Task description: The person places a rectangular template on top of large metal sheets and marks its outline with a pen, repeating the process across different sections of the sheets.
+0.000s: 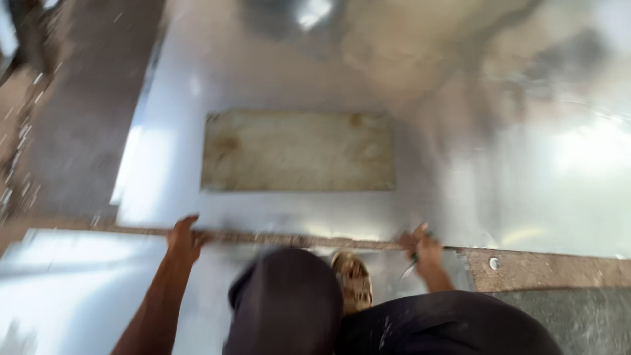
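Note:
A large shiny metal sheet (276, 79) lies on the floor, with a rectangular opening (299, 151) that shows brownish ground. Along its near edge lies a long thin straight strip (296, 239). My left hand (184, 238) presses on the strip's left end. My right hand (424, 248) rests at the strip's right end and grips a small tool with a green part. My dark-trousered knee (286, 302) and sandalled foot (353, 279) are just behind the strip. The picture is blurred by motion.
A second bright metal sheet (72, 276) lies at the near left under my left arm. Bare dusty floor (79, 118) runs along the left, and a brown floor patch (545, 269) with a small round metal piece (494, 263) sits at the near right.

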